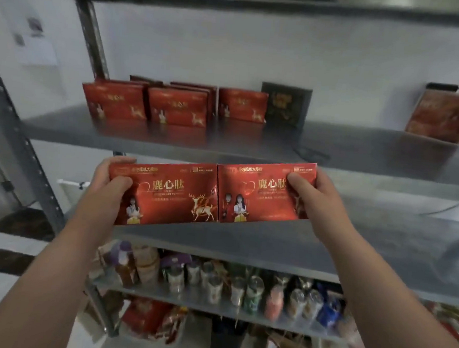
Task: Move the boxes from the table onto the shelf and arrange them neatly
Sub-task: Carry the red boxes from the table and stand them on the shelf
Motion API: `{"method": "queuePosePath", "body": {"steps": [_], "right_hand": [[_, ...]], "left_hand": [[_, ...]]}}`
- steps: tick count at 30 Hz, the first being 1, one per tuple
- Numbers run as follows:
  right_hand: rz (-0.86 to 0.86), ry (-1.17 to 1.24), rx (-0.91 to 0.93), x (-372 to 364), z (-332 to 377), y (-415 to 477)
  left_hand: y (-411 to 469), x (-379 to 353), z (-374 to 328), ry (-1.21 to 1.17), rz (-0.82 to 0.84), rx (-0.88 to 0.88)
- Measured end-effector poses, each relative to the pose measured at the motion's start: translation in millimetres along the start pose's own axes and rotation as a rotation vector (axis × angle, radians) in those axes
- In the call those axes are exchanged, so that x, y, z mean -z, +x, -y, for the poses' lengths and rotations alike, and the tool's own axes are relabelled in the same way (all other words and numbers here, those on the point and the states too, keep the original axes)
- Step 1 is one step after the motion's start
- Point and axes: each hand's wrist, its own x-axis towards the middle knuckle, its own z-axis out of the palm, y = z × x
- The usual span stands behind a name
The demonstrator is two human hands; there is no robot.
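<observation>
1. Holding two red boxes side by side in the air, the person faces the metal shelf (225, 143); the left hand (112, 181) grips the outer end of the left red box (166, 193) and the right hand (311, 196) grips the outer end of the right red box (260, 192).
2. Both hands are closed around their boxes, thumbs on the printed fronts and fingers wrapped behind; the inner ends of the two boxes touch.
3. The pair sits just below and in front of the shelf's front edge, its long axis running left to right, parallel to that edge.
4. The row of shelved red boxes (173, 103) stands up and back from the hands, toward the left; a dark box (286, 104) ends that row, with bare shelf in front of it.
5. Neither hand looks clearly nearer the shelf.
6. Each held box is a flat red carton with gold lettering, a gold deer and small printed figures.
</observation>
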Motion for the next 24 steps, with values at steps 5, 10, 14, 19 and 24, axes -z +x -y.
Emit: {"method": "queuePosePath", "body": {"steps": [5,10,14,19,24], "right_hand": [[-0.077,-0.013,0.069,-10,39,34],[-0.111,-0.018,0.094,6,53,81],[-0.091,-0.041,0.103,23,54,121],[-0.091,0.009,0.177,37,37,173],[-0.028,-0.125,0.220,30,24,237]], "left_hand": [[54,-2,-28,0.009,0.078,-0.070],[101,-40,-35,0.033,0.168,-0.139],[132,-79,-36,0.039,0.148,-0.148],[169,-126,-31,0.049,0.188,-0.197],[196,-167,-29,0.212,0.275,-0.275]]}}
